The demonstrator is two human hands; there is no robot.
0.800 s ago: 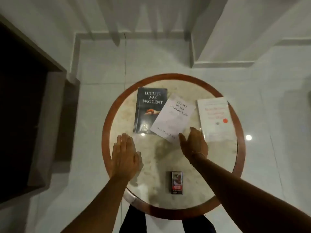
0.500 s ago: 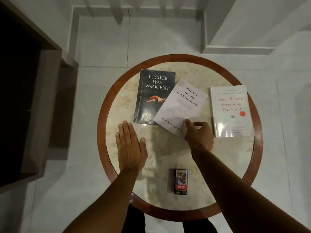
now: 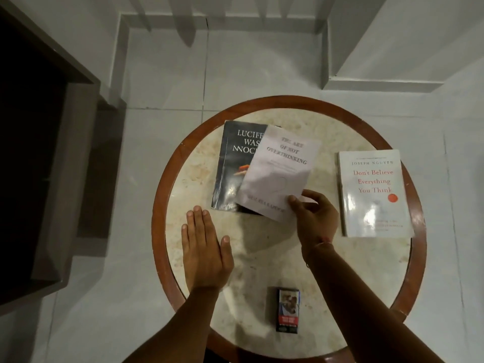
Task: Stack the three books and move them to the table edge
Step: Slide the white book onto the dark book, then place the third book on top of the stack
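Note:
Three books are on the round table (image 3: 262,258). A black book titled "Lucifer Was Innocent" (image 3: 233,163) lies flat at the back left. A pale book, "The Art of Not Overthinking" (image 3: 280,171), is lifted and tilted over the black book's right half, pinched at its near right corner by my right hand (image 3: 314,218). A white book, "Don't Believe Everything You Think" (image 3: 374,195), lies flat at the right, apart from the others. My left hand (image 3: 204,250) rests flat, palm down, on the table's left side, holding nothing.
A small cigarette pack (image 3: 287,310) lies near the table's front edge between my forearms. The table has a brown wooden rim (image 3: 159,205). Around it is pale tiled floor, a dark doorway at the left and a wall corner at the back right.
My right hand has gripped the pale book's corner, lifted it and carried it leftward over the black book. The left hand has stayed flat. The camera has tilted a little.

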